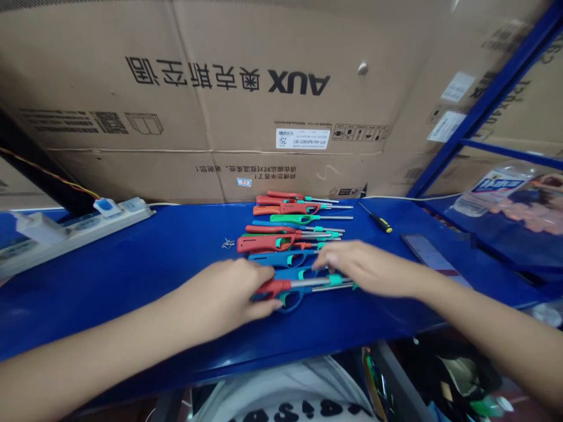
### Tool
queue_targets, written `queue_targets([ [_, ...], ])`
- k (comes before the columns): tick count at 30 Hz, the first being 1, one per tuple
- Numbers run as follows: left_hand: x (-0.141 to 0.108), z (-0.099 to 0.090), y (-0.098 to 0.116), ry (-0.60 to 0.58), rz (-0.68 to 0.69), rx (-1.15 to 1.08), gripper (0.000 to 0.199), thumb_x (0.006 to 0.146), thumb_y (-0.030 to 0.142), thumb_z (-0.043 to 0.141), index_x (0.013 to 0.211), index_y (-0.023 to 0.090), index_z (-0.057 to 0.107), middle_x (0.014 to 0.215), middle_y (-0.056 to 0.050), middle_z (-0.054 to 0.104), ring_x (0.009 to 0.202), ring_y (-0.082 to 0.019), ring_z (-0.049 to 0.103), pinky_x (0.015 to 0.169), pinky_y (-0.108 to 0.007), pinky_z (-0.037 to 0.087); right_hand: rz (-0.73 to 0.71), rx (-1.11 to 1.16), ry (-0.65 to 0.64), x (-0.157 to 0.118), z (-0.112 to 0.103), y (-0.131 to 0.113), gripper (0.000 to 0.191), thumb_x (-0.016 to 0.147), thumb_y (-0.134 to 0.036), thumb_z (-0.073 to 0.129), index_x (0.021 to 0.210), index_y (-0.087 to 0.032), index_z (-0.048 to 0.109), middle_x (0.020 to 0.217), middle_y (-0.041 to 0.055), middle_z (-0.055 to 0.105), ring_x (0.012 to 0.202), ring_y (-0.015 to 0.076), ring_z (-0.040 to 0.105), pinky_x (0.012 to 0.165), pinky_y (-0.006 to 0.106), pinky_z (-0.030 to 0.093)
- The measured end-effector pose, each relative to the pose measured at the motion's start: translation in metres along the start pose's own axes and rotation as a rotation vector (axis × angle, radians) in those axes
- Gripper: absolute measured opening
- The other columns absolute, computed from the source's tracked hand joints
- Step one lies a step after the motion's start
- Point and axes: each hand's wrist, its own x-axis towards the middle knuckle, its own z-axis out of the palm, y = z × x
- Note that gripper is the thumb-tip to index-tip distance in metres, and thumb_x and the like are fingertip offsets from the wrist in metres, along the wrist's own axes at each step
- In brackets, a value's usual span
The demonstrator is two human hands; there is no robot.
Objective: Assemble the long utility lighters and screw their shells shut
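Lighters [264, 243], at least ten, one pinched by left hand [233, 291], right hand [365, 266] grip unclear, one screwdriver [380, 222]

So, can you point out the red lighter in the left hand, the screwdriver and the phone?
Red lighter [278, 285]: head view, on the uncovered part of its red body.
Screwdriver [381, 223]: head view, on its black and yellow handle.
Phone [425, 252]: head view, on its upward-facing side.

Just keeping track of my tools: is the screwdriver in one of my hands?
No, the screwdriver lies on the blue tabletop, apart from both the left hand and the right hand.
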Motion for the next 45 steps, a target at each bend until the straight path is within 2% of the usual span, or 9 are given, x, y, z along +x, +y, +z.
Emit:
queue_targets([
  [3,0.028,-0.017,-0.009,0.13,-0.005,0.075,0.033,0.089,0.053,0.06,0.102,0.024,0.068,0.087,-0.006,0.073,0.068,-0.022,0.066,0.055,-0.028,0.035,0.205,-0.129,0.224,0.036,-0.011,0.053,0.027,0.1,-0.026,0.047,0.093,-0.016,0.071,0.097,0.0097,0.073,0.092,0.0216,0.065,0.086,0.034,0.046],
  [8,0.077,-0.031,-0.029,0.179,0.004,0.082,0.035,0.088,0.054,0.061,0.092,0.02,0.069,0.075,-0.005,0.069,0.064,-0.021,0.062,0.054,-0.027,0.032,0.351,-0.267,0.158,0.083,-0.012,0.12,0.018,0.085,-0.018,0.069,0.103,-0.014,0.069,0.107,0.0128,0.07,0.095,0.0222,0.064,0.084,0.03,0.046],
  [13,0.108,-0.025,-0.052,0.183,0.071,-0.067,0.034,0.087,0.052,0.061,0.089,0.018,0.067,0.07,-0.002,0.064,0.058,-0.015,0.054,0.053,-0.026,0.031,0.365,-0.269,0.088,0.09,-0.012,0.134,0.016,0.085,-0.025,0.07,0.097,-0.014,0.066,0.098,0.0118,0.071,0.085,0.0224,0.063,0.075,0.03,0.044],
  [19,0.128,-0.02,-0.055,0.184,0.147,-0.199,0.037,0.085,0.052,0.062,0.082,0.016,0.066,0.073,-0.002,0.064,0.059,-0.013,0.052,0.054,-0.026,0.031,0.39,-0.201,0.094,0.074,-0.046,0.131,0.022,0.081,-0.026,0.072,0.098,-0.016,0.062,0.098,0.0088,0.07,0.082,0.0182,0.062,0.073,0.026,0.044],
  [26,0.148,-0.005,-0.065,0.25,0.061,-0.348,0.037,0.082,0.045,0.067,0.102,0.014,0.067,0.098,-0.01,0.073,0.086,-0.021,0.069,0.072,-0.028,0.052,0.39,-0.052,0.222,0.046,-0.074,0.112,0.031,0.089,-0.046,0.061,0.099,-0.018,0.067,0.084,0.0049,0.07,0.071,0.0169,0.059,0.064,0.027,0.041],
  [30,0.137,-0.013,-0.078,0.417,-0.02,-0.391,0.08,0.079,0.04,0.07,0.146,0.01,0.04,0.138,-0.02,0.058,0.12,-0.028,0.062,0.096,-0.036,0.052,0.432,-0.249,0.221,0.029,-0.063,0.083,0.029,0.093,-0.043,0.057,0.091,-0.017,0.07,0.081,0.0068,0.071,0.07,0.019,0.06,0.063,0.029,0.038],
  [33,0.114,-0.026,-0.061,0.517,0.139,-0.214,0.087,0.075,0.044,0.075,0.149,0.015,0.039,0.146,-0.018,0.051,0.132,-0.033,0.052,0.109,-0.045,0.043,0.368,-0.38,0.172,0.024,-0.045,0.049,0.027,0.096,-0.04,0.056,0.097,-0.017,0.069,0.09,0.0089,0.073,0.075,0.0212,0.063,0.064,0.029,0.038],
  [37,0.079,-0.034,-0.013,0.207,0.24,0.023,0.036,0.093,0.045,0.056,0.118,0.02,0.064,0.103,-0.009,0.074,0.091,-0.027,0.07,0.079,-0.036,0.053,0.09,-0.445,0.153,0.023,-0.021,-0.002,0.023,0.101,-0.033,0.051,0.101,-0.015,0.065,0.1,0.0104,0.072,0.088,0.0222,0.065,0.068,0.028,0.038],
  [45,0.014,-0.015,0.036,-0.029,0.204,-0.044,0.03,0.099,0.046,0.044,0.096,0.022,0.062,0.082,-0.004,0.072,0.056,-0.018,0.063,0.048,-0.028,0.037,-0.472,-0.654,0.126,-0.001,0.002,-0.043,0.042,0.107,-0.037,0.038,0.08,-0.015,0.061,0.07,0.0024,0.061,0.057,0.0142,0.047,0.053,0.032,0.021],
])
